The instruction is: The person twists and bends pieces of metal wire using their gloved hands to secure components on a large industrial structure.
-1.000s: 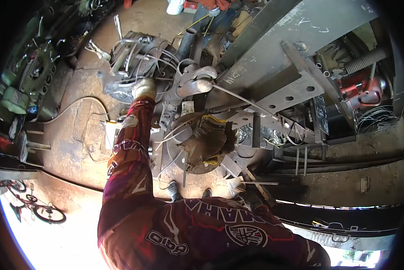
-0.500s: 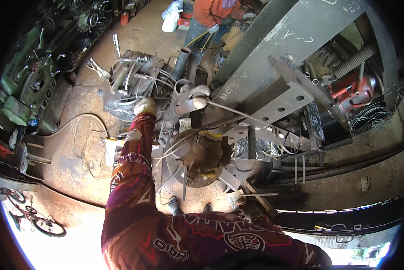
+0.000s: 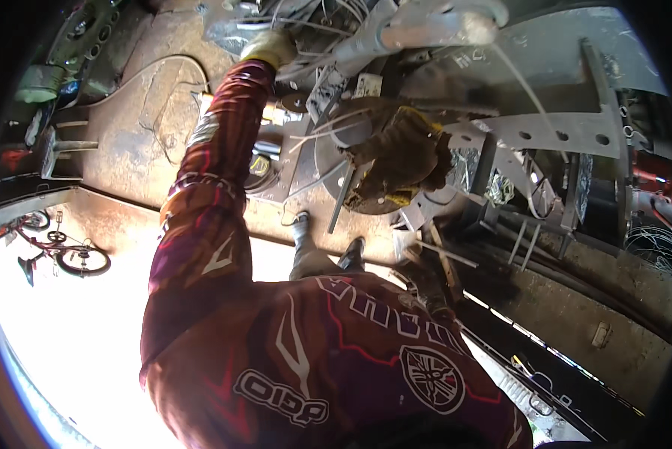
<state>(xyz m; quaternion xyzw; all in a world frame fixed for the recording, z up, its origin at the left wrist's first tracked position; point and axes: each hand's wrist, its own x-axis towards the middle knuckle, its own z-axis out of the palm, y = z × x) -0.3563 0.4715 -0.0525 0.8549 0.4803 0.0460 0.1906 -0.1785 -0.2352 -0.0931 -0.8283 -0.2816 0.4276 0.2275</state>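
A pale glove covers my left hand (image 3: 272,49), which rests at the edge of a cluttered metal bench (image 3: 227,26) of bars and thin rods. Its fingers are hidden on the far side. Right of it a thick grey pipe piece (image 3: 426,31) with a rounded end juts out over the bench. Nearer to me a brown, ragged, leather-like piece (image 3: 403,161) with yellow edges lies on a round metal plate (image 3: 322,153). My right arm (image 3: 433,303) is low at the right; a pale shape (image 3: 405,245) beside a thin rod lies just past it, and I cannot make out the hand.
A large steel frame (image 3: 515,82) with a drilled beam fills the right. Steel bars and a wooden strip (image 3: 447,258) lie below it. A hose (image 3: 145,71) curves over the floor at left, near green machinery (image 3: 40,84). A bicycle (image 3: 83,257) stands at far left.
The view has tilted down and turned, so the bench and frame sit higher in the picture. The co-worker has left the picture. My left hand stays at the bench edge.
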